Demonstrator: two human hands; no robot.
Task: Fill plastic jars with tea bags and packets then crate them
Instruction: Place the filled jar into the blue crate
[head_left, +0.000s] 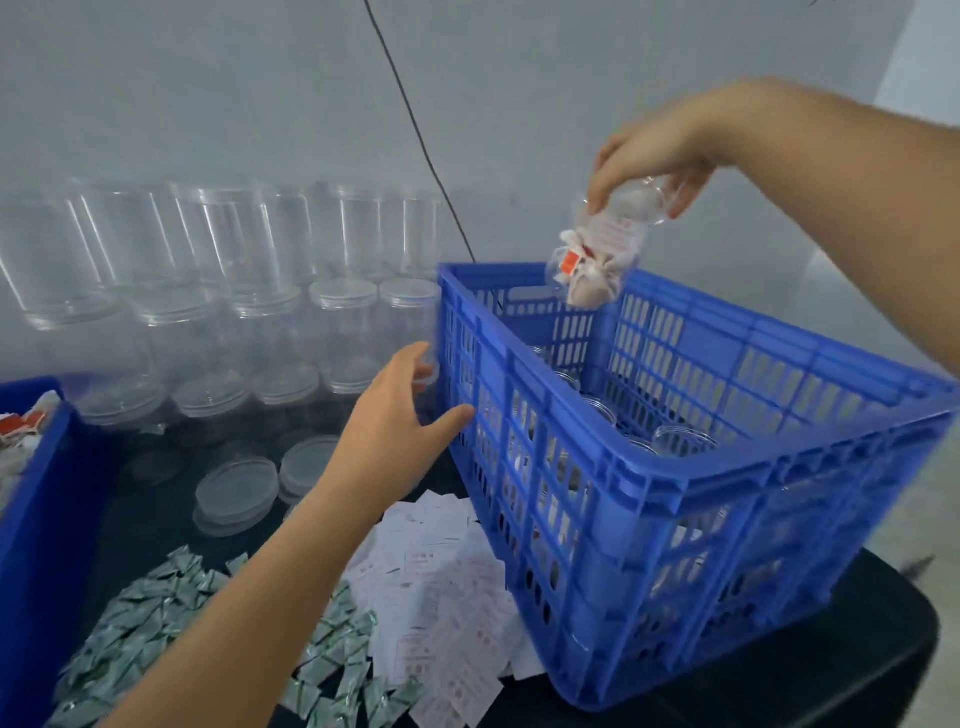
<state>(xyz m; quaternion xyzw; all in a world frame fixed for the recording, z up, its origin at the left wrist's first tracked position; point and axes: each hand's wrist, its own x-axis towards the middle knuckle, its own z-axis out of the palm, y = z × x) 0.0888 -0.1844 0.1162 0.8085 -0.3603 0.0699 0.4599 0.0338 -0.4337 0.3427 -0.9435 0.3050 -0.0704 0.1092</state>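
Nearest to the viewer, at about 7 o'clock, a heap of green sachets (156, 623) lies on the dark table (779, 686), and just beside it, toward 6 o'clock, a heap of white packets (441, 561). At 9 o'clock the corner of a second blue bin (31, 519) shows, with tea bags inside it.

A little farther, near the centre, the left hand (395, 415) is stretched forward with its fingers straight and spread. It holds nothing; the thumb points to the wall of the blue crate (675, 467), and the fingertips come close to one of the empty jars (343, 332). Whether they touch it I cannot tell. Loose lids (236, 491) lie flat on the table just before the hand.

The crate fills the side from 3 to 5 o'clock. Some open jars stand upright on its floor.

Farther, at 1 o'clock, the right hand (654, 156) grips the filled jar (602, 249) by its top end, fingers curled round it. The jar hangs above the far corner of the crate, its long axis tilted, bottom end lower and toward the left. So the crate opening lies directly under the right hand, and this hand, I judge, must only straighten the jar and lower it into a free place. The left hand is nearer to the empty jars at 10 o'clock, stacked against the wall.
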